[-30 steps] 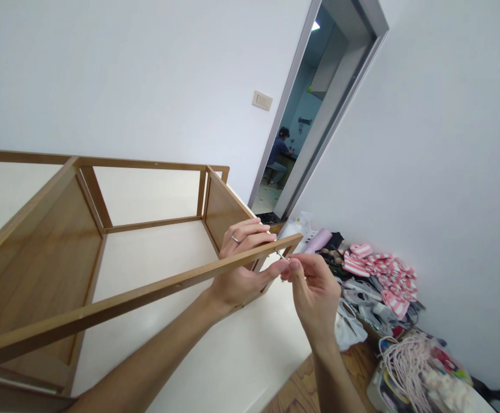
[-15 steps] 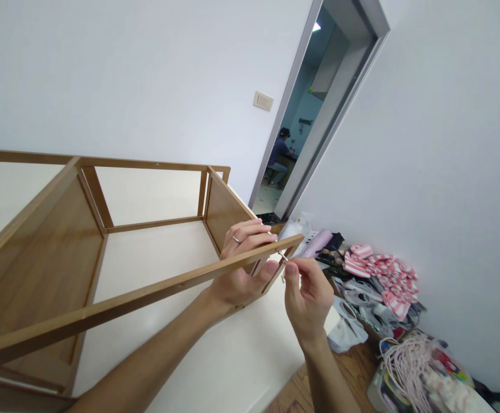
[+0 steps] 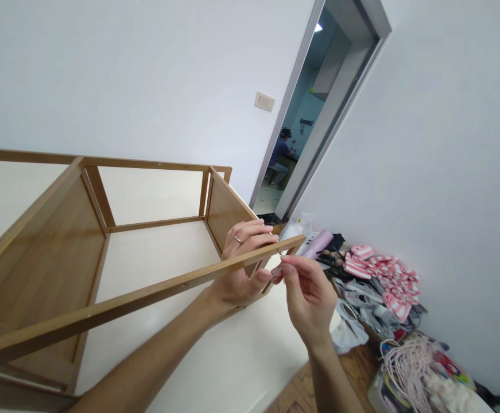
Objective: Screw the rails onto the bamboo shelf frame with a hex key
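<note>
Most of the wooden frame [image 3: 159,165] stands together on the white counter [image 3: 250,355]: its far side, the divider panel [image 3: 47,252] and the end panel [image 3: 228,198] all look joined, so I judge the bulk of the assembly done. What seems left is at the near rail [image 3: 138,298] — close to its end, a small metal fastener [image 3: 280,252] juts from the side facing me, apparently not seated flush. I cannot tell how deep it goes, or whether the other joints are tight. My left hand [image 3: 236,285] reaches in beneath the rail from the lower left, forearm slanting across the counter; its fingers curl over the top edge of the end panel, with the thumb on the inner side, so the board is held between them. That thumb points toward my other hand, just beside its fingertips. My right hand [image 3: 312,298] comes up from below, wrist fairly straight, thumb and forefinger pinched narrow around a slim metal piece [image 3: 276,272] — perhaps a small key, though too little of it shows to be sure. The pinch sits just below the fastener; whether the piece touches it, I cannot tell.
</note>
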`<state>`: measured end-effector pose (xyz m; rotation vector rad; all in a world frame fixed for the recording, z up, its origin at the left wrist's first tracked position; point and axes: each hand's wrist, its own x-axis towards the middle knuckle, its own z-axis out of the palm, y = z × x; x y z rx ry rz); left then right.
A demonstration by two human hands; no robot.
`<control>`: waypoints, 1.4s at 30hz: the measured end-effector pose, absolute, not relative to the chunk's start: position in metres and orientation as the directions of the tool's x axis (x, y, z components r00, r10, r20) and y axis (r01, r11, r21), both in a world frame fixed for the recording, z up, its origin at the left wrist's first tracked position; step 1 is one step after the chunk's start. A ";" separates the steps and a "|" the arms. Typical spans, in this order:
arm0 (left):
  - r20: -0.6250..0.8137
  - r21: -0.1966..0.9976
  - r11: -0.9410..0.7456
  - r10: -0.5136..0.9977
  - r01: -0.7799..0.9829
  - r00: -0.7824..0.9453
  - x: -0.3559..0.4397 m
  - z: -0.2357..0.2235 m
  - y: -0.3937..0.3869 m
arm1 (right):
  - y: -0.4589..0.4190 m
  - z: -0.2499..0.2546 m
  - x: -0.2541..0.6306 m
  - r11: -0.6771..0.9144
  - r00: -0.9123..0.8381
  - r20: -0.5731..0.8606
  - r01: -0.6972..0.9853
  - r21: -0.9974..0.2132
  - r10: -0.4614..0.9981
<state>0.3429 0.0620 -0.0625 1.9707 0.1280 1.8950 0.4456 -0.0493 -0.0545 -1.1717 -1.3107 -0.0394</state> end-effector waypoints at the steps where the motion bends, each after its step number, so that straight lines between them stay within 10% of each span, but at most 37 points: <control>1: 0.938 0.346 -0.914 0.338 -0.213 0.074 0.343 -0.063 0.062 | -0.049 -0.052 0.445 0.487 0.340 0.735 0.578 -0.655 0.586; 42: 0.933 0.359 -0.903 0.350 -0.234 0.081 0.341 -0.067 0.065 | -0.027 -0.059 0.462 0.535 0.250 0.885 0.720 -0.442 0.393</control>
